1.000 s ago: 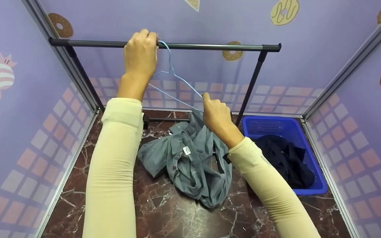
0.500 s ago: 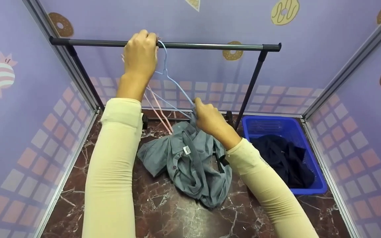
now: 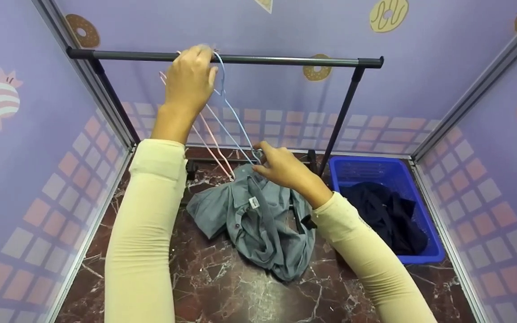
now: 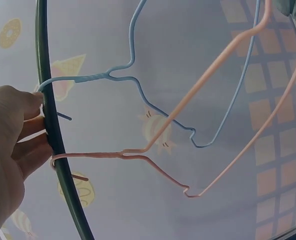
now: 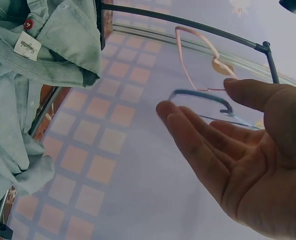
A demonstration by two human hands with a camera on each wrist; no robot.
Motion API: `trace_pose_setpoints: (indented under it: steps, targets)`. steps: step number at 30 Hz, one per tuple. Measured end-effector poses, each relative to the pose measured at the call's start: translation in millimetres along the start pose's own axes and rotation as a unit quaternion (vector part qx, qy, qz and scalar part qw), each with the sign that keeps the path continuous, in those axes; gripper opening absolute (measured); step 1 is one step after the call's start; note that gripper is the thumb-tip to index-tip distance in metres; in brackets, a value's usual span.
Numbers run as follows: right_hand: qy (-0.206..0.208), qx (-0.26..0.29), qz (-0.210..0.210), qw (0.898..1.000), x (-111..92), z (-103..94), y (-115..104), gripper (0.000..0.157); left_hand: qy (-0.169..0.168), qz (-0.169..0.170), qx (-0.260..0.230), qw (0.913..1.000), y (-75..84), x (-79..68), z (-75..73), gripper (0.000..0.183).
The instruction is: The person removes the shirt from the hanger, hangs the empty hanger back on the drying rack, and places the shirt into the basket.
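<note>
My left hand (image 3: 189, 85) is at the rail (image 3: 285, 60) of a clothes rack, by the hook of a blue wire hanger (image 4: 90, 78). Its fingers (image 4: 32, 150) lie loosely against the rail in the left wrist view, with the thumb apart from them in the head view. Beside the blue one hangs a pink hanger (image 4: 95, 155). Lower right, my right hand (image 3: 285, 168) is spread around the blue hanger's outer end, thumb apart from the fingers and not gripping. Below is a crumpled grey-green shirt (image 3: 240, 206) with a white label.
A blue plastic basket (image 3: 435, 242) with dark navy clothing (image 3: 382, 215) stands at the right. Dark marbled floor (image 3: 258, 296) lies in front. Purple panel walls enclose the rack on the left, right and back.
The blue hanger has swung left and down, bringing the pink hanger into sight. My right hand has followed it leftward and loosened from it. The left thumb has come away from the fingers.
</note>
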State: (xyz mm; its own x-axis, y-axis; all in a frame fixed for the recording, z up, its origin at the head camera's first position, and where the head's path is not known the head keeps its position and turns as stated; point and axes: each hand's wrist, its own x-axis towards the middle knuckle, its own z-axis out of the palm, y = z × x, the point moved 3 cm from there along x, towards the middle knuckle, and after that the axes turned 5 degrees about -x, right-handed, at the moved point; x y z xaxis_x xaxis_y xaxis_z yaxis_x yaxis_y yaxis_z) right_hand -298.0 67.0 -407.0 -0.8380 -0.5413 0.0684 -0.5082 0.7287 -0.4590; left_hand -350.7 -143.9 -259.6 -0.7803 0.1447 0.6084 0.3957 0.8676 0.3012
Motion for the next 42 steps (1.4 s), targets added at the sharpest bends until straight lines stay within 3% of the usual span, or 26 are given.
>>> trace_pose_setpoints:
  steps: [6,16,24,34,42]
  targets:
    - [0.012,0.025,0.003,1.0,-8.9,-2.5,8.0,0.047,0.011,0.052,-0.035,0.998,3.7,-12.4,-0.1,0.031]
    - [0.119,0.045,-0.049,0.991,-42.4,-10.2,48.0,0.038,0.009,0.104,-0.055,0.993,21.0,-48.2,-6.3,0.04]
    - [0.191,0.036,-0.094,0.976,-66.2,6.3,91.6,0.036,0.008,0.136,-0.053,0.9893,32.9,-79.4,-3.6,0.046]
    - [0.221,0.043,-0.052,0.973,-85.6,32.2,128.6,0.042,0.007,0.18,-0.054,0.9822,52.3,-118.3,18.7,0.049]
    - [0.194,0.064,-0.023,0.979,-90.2,58.4,142.3,0.042,-0.013,0.201,-0.039,0.9787,59.6,-152.3,45.1,0.052]
